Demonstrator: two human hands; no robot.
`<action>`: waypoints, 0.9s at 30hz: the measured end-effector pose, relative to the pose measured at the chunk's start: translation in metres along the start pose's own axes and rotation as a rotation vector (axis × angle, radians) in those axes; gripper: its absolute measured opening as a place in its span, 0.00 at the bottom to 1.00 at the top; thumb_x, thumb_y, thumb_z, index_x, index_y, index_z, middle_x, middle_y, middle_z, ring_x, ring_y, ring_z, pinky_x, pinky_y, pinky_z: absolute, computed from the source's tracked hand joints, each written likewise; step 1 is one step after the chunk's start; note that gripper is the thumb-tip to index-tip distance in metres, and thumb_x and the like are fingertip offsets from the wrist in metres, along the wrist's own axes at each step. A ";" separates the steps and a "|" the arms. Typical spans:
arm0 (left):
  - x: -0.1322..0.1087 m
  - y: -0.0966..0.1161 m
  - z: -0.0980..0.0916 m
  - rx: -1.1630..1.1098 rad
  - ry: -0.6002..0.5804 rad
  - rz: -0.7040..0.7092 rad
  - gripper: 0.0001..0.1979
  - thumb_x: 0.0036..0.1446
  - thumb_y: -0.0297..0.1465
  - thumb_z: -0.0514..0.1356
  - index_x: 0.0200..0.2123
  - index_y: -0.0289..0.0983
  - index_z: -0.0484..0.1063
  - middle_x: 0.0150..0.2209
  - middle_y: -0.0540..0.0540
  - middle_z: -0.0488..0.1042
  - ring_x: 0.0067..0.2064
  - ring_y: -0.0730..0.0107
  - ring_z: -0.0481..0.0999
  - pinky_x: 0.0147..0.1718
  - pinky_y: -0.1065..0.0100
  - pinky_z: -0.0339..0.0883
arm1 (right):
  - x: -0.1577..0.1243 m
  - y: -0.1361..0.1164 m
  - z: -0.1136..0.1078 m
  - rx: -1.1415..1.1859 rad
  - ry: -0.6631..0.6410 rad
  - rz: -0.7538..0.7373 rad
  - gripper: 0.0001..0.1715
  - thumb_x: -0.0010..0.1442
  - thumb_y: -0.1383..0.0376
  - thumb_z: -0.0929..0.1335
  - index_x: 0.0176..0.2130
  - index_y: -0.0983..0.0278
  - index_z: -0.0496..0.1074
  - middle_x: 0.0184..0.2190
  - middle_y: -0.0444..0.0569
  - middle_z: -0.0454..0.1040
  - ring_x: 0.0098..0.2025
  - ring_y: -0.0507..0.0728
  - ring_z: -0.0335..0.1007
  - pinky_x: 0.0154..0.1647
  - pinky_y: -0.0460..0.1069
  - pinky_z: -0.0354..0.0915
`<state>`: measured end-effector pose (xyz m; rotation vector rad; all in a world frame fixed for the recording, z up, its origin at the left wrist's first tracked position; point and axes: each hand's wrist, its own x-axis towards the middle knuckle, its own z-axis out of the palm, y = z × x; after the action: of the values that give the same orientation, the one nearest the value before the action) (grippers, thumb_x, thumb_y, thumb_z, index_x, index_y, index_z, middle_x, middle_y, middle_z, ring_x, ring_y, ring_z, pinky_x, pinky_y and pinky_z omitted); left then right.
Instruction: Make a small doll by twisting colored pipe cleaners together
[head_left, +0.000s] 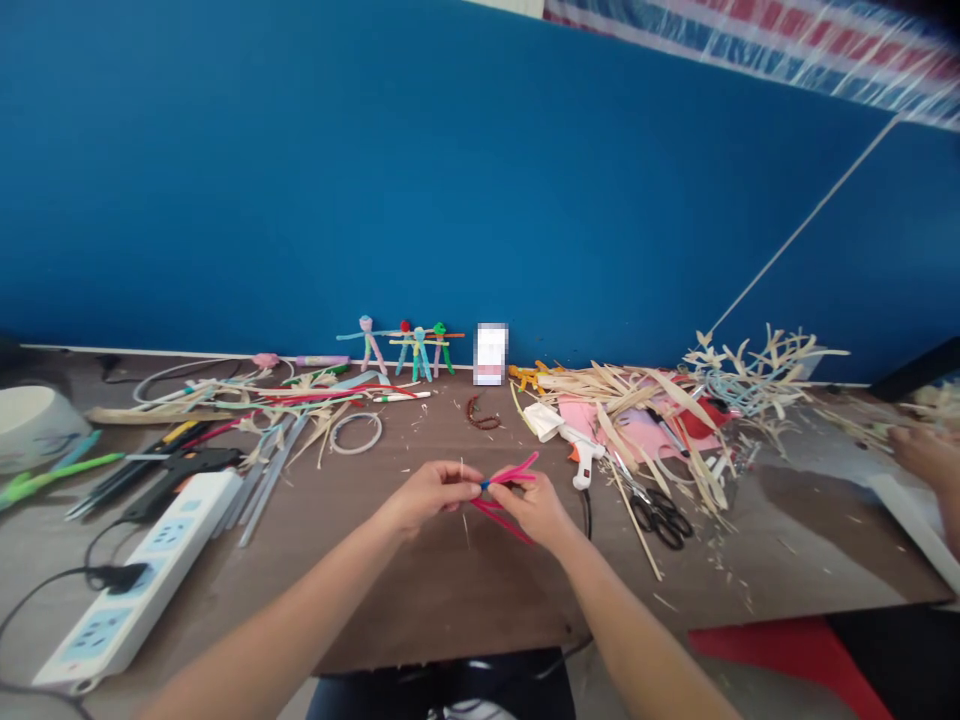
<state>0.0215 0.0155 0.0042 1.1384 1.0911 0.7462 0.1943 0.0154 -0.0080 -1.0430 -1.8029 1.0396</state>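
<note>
Left hand, right hand both pinching pink pipe cleaner: looped, blue-wrapped middle.

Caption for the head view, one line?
Left hand and right hand pinch pink pipe cleaners over a cluttered brown table; pipe-cleaner figures stand by the blue wall.

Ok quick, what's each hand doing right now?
Left hand: closed, pinching one end of the pink pipe cleaners.
Right hand: closed, gripping the same pink pipe cleaners.

bare left forearm, bare right forearm, bare left grip, bare right grip
</note>
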 end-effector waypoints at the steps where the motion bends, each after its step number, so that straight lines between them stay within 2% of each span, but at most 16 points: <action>1: 0.000 0.002 -0.002 0.012 0.031 0.033 0.17 0.42 0.35 0.60 0.37 0.32 0.69 0.25 0.49 0.70 0.19 0.81 0.61 0.20 0.74 0.54 | 0.000 0.000 -0.001 -0.013 0.010 0.002 0.09 0.51 0.64 0.64 0.26 0.66 0.71 0.23 0.45 0.71 0.28 0.51 0.65 0.31 0.45 0.60; 3: -0.001 0.007 -0.006 0.099 0.182 0.180 0.20 0.45 0.34 0.58 0.43 0.35 0.66 0.35 0.45 0.71 0.25 0.76 0.67 0.25 0.71 0.59 | 0.001 0.002 -0.001 -0.038 0.027 0.015 0.09 0.52 0.63 0.64 0.27 0.66 0.70 0.23 0.44 0.70 0.27 0.51 0.65 0.30 0.44 0.60; 5: -0.004 0.013 -0.007 0.315 0.351 0.400 0.17 0.47 0.32 0.57 0.42 0.37 0.67 0.40 0.43 0.71 0.35 0.70 0.69 0.35 0.66 0.61 | 0.003 0.004 -0.001 -0.065 0.040 0.020 0.09 0.52 0.64 0.64 0.27 0.66 0.70 0.22 0.44 0.70 0.26 0.51 0.64 0.29 0.44 0.60; 6: -0.007 0.015 -0.006 0.462 0.391 0.498 0.14 0.48 0.31 0.57 0.40 0.37 0.69 0.39 0.44 0.72 0.39 0.68 0.68 0.39 0.64 0.59 | 0.003 0.005 -0.001 -0.081 0.045 0.016 0.09 0.52 0.64 0.63 0.26 0.66 0.70 0.21 0.44 0.70 0.26 0.51 0.64 0.29 0.44 0.60; 8: -0.011 0.018 -0.001 0.742 0.351 0.602 0.10 0.50 0.30 0.55 0.37 0.38 0.72 0.36 0.45 0.74 0.40 0.65 0.67 0.41 0.62 0.58 | 0.004 0.006 0.000 -0.108 0.060 -0.006 0.09 0.52 0.65 0.63 0.26 0.66 0.70 0.22 0.44 0.70 0.26 0.51 0.65 0.29 0.44 0.60; 11: -0.014 0.019 0.007 0.992 0.260 0.594 0.12 0.51 0.28 0.54 0.38 0.38 0.72 0.33 0.44 0.75 0.37 0.64 0.67 0.36 0.64 0.59 | 0.004 0.007 0.003 -0.120 0.077 -0.029 0.09 0.53 0.65 0.63 0.28 0.66 0.71 0.24 0.45 0.72 0.28 0.52 0.66 0.31 0.44 0.60; 14: -0.012 0.016 0.012 1.089 0.226 0.549 0.12 0.51 0.26 0.54 0.37 0.38 0.73 0.29 0.45 0.75 0.34 0.65 0.67 0.32 0.67 0.58 | 0.003 0.007 0.004 -0.121 0.080 -0.025 0.10 0.53 0.64 0.63 0.28 0.65 0.72 0.25 0.45 0.73 0.29 0.52 0.67 0.32 0.44 0.61; 22: -0.003 0.015 0.014 1.058 0.241 0.510 0.09 0.51 0.29 0.54 0.32 0.40 0.75 0.28 0.47 0.75 0.33 0.67 0.67 0.32 0.69 0.57 | 0.000 0.008 0.004 -0.173 0.041 0.073 0.09 0.52 0.67 0.63 0.28 0.67 0.72 0.24 0.47 0.74 0.27 0.52 0.67 0.30 0.45 0.62; 27: -0.004 0.015 0.014 1.062 0.263 0.496 0.10 0.52 0.30 0.54 0.32 0.41 0.75 0.27 0.48 0.76 0.33 0.67 0.67 0.32 0.68 0.56 | -0.002 0.001 0.005 -0.208 0.033 0.063 0.09 0.51 0.68 0.63 0.31 0.66 0.72 0.26 0.47 0.74 0.28 0.52 0.68 0.31 0.46 0.62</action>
<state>0.0344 0.0116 0.0202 2.3189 1.5034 0.6996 0.1906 0.0125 -0.0112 -1.2417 -1.8920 0.8796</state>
